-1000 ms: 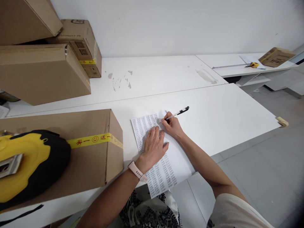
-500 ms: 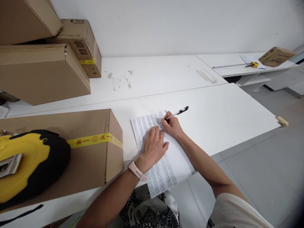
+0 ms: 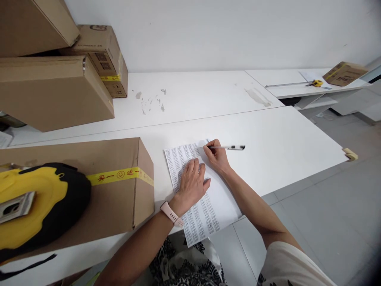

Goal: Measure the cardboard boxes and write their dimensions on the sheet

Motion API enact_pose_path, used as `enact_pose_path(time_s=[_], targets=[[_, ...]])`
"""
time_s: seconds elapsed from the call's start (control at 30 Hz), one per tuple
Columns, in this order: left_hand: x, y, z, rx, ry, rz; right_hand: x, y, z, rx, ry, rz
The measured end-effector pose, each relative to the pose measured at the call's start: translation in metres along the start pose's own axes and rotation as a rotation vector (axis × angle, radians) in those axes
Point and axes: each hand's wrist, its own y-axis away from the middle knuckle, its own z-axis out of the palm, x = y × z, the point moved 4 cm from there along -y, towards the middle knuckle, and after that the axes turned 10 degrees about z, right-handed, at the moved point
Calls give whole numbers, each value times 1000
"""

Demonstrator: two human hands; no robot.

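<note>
A sheet of paper [image 3: 195,230] covered in columns of small dark writing lies on the white table, its near end hanging past the edge. My left hand [image 3: 193,178] rests flat on the sheet, fingers stretched out, with a pale pink band on the wrist. Held in my right hand [image 3: 218,157] is a pen [image 3: 235,147] with a clear barrel and a black end, pointing to the right. Its tip is by the upper right part of the writing, mostly hidden by my fingers. The right part of the sheet is blank.
A large cardboard box [image 3: 116,206] with yellow tape stands left of the paper, a yellow-and-black item [image 3: 59,198] on it. More boxes [image 3: 59,91] are stacked behind. At far right are a tape measure [image 3: 317,83] and a small box [image 3: 345,74] on another table.
The pen has tipped from slanting up to nearly level, its back end swinging right and down. My right hand has turned slightly; my left hand stays on the paper.
</note>
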Motion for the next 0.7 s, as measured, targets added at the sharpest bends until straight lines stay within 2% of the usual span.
enact_pose_path(time_s=[0.1,0.17,0.33,0.47,0.53,0.6,0.7], targets=[[0,-1,0,10,17,2,-2,-2,-3,-46,98,-222],[-1,0,1,24,35,-9,0,-3,-4,-111,205,-307],[-6,3,2,103,109,-47,9,-6,-7,-180,368,-358],[-10,1,-6,256,203,-40,16,-7,-6,-104,324,-358],[-4,-1,-20,350,251,-19,21,-9,-5,-61,262,-350],[10,3,-44,411,300,15,26,-11,-5,-32,232,-332],[40,28,-102,473,452,111,28,-14,-4,-12,241,-301]])
